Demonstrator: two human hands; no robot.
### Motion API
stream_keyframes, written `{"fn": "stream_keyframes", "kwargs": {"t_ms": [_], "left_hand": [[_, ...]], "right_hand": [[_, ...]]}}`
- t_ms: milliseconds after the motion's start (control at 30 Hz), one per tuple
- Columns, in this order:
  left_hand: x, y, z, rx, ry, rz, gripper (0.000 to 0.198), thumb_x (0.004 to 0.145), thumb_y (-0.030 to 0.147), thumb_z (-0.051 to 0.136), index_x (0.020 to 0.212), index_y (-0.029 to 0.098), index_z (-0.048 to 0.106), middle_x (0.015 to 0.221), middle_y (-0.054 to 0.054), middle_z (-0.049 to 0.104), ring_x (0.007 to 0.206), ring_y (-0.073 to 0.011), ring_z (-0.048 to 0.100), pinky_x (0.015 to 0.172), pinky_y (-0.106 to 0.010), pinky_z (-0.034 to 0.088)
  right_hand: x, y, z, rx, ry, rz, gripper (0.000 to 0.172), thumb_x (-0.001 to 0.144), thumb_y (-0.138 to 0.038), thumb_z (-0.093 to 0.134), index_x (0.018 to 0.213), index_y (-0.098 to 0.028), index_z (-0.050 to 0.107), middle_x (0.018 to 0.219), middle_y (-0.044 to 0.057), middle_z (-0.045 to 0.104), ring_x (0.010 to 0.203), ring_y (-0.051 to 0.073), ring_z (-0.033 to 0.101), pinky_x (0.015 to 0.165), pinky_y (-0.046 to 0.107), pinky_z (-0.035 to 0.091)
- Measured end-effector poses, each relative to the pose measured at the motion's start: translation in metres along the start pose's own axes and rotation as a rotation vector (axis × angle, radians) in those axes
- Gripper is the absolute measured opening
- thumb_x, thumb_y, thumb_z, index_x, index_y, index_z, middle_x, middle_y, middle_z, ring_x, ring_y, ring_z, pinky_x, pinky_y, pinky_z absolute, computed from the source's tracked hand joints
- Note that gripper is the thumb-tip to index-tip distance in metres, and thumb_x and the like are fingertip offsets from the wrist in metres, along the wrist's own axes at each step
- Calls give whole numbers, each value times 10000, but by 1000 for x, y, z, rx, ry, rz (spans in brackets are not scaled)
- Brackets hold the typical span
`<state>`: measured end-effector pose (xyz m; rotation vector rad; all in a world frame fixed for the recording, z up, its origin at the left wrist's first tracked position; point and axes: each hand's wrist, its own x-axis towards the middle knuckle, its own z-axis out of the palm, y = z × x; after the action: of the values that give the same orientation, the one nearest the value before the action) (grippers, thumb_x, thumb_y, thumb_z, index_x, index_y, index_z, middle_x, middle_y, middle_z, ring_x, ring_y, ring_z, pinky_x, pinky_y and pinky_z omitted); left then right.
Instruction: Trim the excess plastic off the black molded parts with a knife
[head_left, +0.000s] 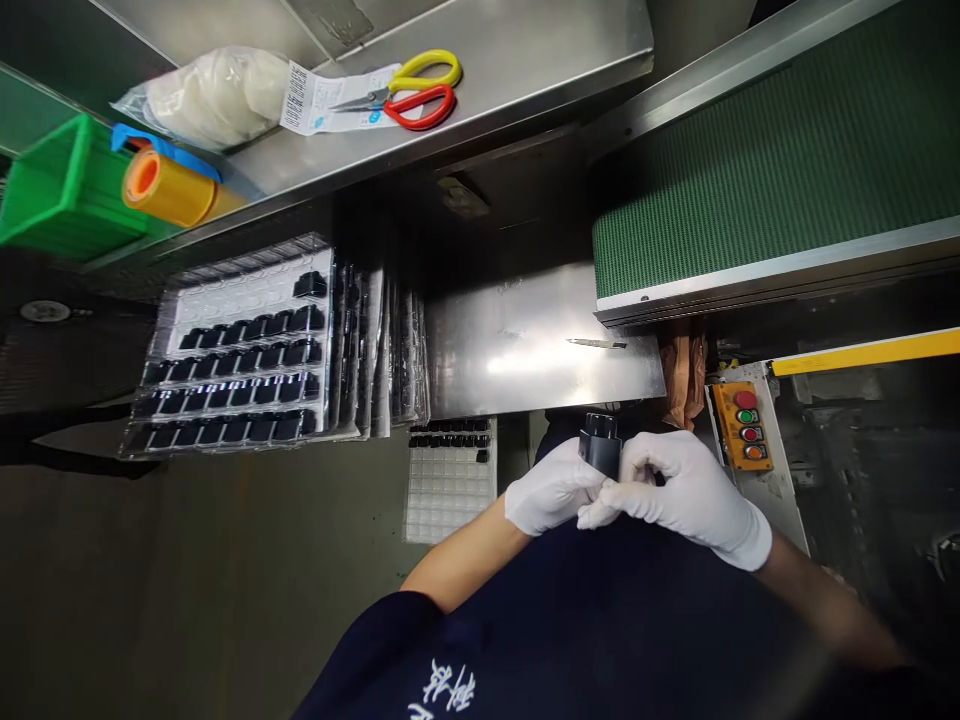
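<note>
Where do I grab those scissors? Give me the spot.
Grip the scissors by the yellow loop and red loop, coming from above: they lie flat on the steel shelf, and the loops reach past the paper label under the blades.

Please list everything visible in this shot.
black moulded part: 1, black, between both hands
blister trays: stack, clear, left of hands, holding black parts
white tray: 1, white, beside stack
scissors: 1, yellow-red handles, upper shelf
bag: 1, white, upper shelf
plastic bin: 1, green, upper left
tape roll: 1, amber, beside bin
conveyor belt: 1, green, upper right
control box: 1, orange, right of hands
left hand: 1, white-gloved, gripping part
right hand: 1, white-gloved, gripping part
</note>
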<state>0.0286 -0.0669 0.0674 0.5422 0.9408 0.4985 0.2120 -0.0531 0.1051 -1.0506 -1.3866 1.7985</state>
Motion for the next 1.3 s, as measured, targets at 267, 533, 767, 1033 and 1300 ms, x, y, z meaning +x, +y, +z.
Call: {"fn": "stream_keyframes", "kwargs": {"t_ms": [267, 533, 767, 1033, 1300], "left_hand": [[-12, 24, 16, 183, 70, 130, 337, 813, 437, 710, 648, 164, 602, 516, 24, 556, 430, -97, 461, 437, -224, 326], [-16, 31, 8, 919, 209, 542, 363, 939, 360, 564, 619, 190, 538, 573, 9, 586, 528, -126, 514, 569, -266, 369], [-18, 31, -9, 1258, 222, 834, 331, 1000, 388, 518, 784, 201, 683, 691, -39, 712, 618, -169, 626, 632, -299, 414], [-33, 38, 8, 879, 289, 909, 257, 903, 219, 693, 657, 187, 626, 628, 4, 669, 562, -116, 590, 597, -248, 426], [-35, 45, 16, 230, 200, 229, 309, 845, 424, 769, 751, 147, 670, 618, 36, 523, 578, -96, 432, 552, -231, 336]], "right_hand": [[-2, 15, -10, 25, -9, -58, 422, 937, -574, 680, 756, -193, 673, 677, 9, 666, 609, 136, 602, 573, 254, 471], [-2, 20, -11, -150, 117, -232, 296, 871, -406, 812, 1073, -198, 754, 962, 57, 772, 853, 198, 727, 765, 292, 583], [-2, 12, -9, -322, 138, -526, 363, 800, -207, 856, 1141, -220, 734, 1015, 64, 764, 907, 204, 735, 815, 317, 614], [-9, 27, -9, -110, 46, -391, 463, 817, -133, 816, 1231, -254, 650, 1188, 70, 774, 1072, 222, 761, 934, 336, 630], [-10, 41, -18, -646, 241, -737, 563, 792, -25, 673, 1251, -350, 677, 1285, 87, 713, 1094, 264, 716, 841, 423, 615]]}}
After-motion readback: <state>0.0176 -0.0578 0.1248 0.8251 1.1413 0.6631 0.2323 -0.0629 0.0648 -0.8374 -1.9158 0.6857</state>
